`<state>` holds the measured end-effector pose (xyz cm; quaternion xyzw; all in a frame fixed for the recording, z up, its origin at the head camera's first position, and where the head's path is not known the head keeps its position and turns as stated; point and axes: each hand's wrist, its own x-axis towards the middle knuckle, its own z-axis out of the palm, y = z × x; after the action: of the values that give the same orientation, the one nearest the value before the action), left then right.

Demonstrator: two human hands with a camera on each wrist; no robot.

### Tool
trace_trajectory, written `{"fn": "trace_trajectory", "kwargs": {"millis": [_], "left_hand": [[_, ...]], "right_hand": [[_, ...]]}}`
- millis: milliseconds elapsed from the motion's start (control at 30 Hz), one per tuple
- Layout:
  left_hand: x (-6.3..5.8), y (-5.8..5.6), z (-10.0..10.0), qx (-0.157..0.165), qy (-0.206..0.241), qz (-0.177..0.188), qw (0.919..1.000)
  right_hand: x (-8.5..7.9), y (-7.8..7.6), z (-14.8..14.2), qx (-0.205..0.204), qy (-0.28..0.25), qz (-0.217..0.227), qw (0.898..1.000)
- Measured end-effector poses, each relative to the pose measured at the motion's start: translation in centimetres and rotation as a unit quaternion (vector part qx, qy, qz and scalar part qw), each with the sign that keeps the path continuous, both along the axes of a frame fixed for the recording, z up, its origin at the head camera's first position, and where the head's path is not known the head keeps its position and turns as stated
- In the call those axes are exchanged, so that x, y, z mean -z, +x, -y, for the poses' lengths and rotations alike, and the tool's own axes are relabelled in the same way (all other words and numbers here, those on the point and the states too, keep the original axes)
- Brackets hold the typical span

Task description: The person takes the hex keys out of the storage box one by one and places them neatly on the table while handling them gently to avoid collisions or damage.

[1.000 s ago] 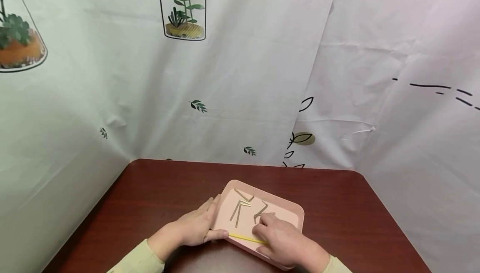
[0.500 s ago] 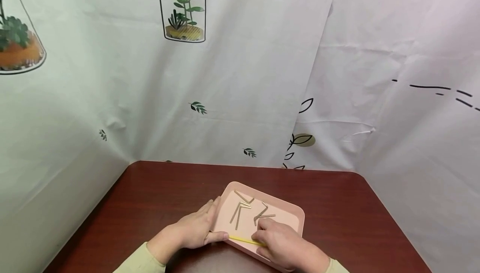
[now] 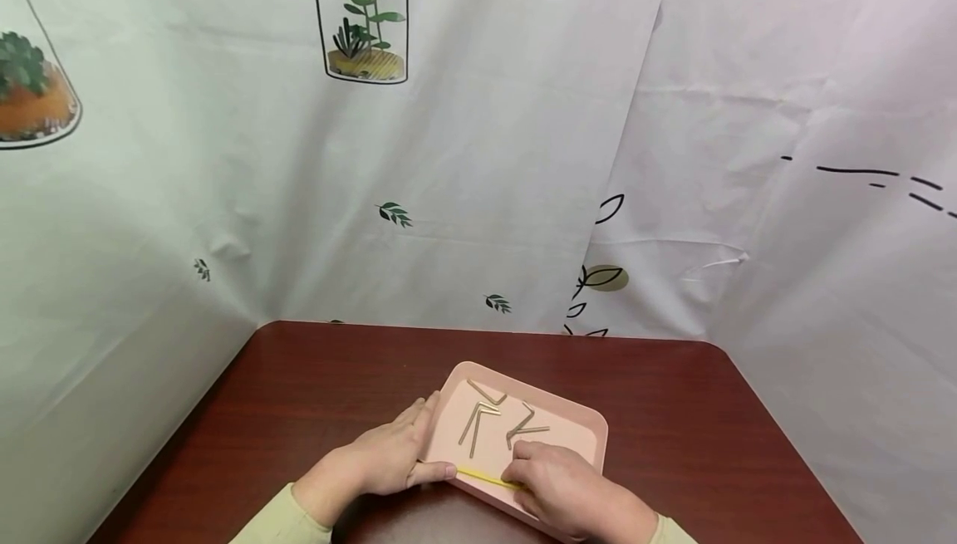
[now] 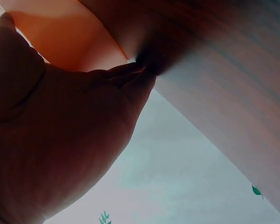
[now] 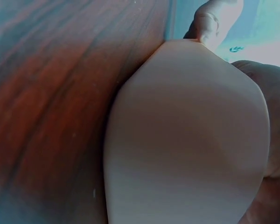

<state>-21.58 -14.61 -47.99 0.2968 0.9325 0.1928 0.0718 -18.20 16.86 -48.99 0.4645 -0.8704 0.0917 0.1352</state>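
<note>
A white printed cloth (image 3: 478,154) walls in the space on three sides, creased at the right and carrying three potted-plant drawings, two of them cut off by the top or left border, along with small green leaf sprigs, outlined leaves and black dashes. Inside it stands one reddish-brown wood-grain table (image 3: 336,386), its two far corners rounded and its near part glossy with reflected light. On the table lies one shallow pink tray (image 3: 553,397), rectangular with rounded corners and turned at an angle. Two hands in pale yellow-green sleeves (image 3: 287,519) work at it, apart from each other: the left hand (image 3: 392,448) rests its straight fingers along the tray's left side, thumb at the near-left corner, while the right hand (image 3: 564,482) reaches over the near wall with curled fingers. One thin yellow rod (image 3: 486,477) lies in the tray along that wall, its right end pinched in the right hand; whether its left end touches the left thumb I cannot tell. Five L-shaped metal hex keys (image 3: 475,436) lie farther in: one at the far left, two side by side below it, two crossing near the right fingers.
</note>
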Motion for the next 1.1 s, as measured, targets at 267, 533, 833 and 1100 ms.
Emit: {"fn": "trace_trajectory", "kwargs": {"millis": [267,533,833,1100], "left_hand": [[-0.08,0.15,0.02,-0.002,0.002,0.004,1.0],[0.0,0.09,0.02,-0.001,0.002,0.0,1.0],[-0.08,0.17,0.02,-0.002,0.002,0.001,1.0],[0.04,0.1,0.02,-0.002,0.004,-0.001,1.0]], "right_hand": [[0.1,0.03,0.25,-0.003,-0.003,0.012,1.0],[0.06,0.07,0.24,-0.004,-0.005,0.009,1.0],[0.1,0.05,0.12,-0.016,-0.005,0.005,1.0],[0.13,-0.03,0.01,-0.016,0.005,-0.015,1.0]]}}
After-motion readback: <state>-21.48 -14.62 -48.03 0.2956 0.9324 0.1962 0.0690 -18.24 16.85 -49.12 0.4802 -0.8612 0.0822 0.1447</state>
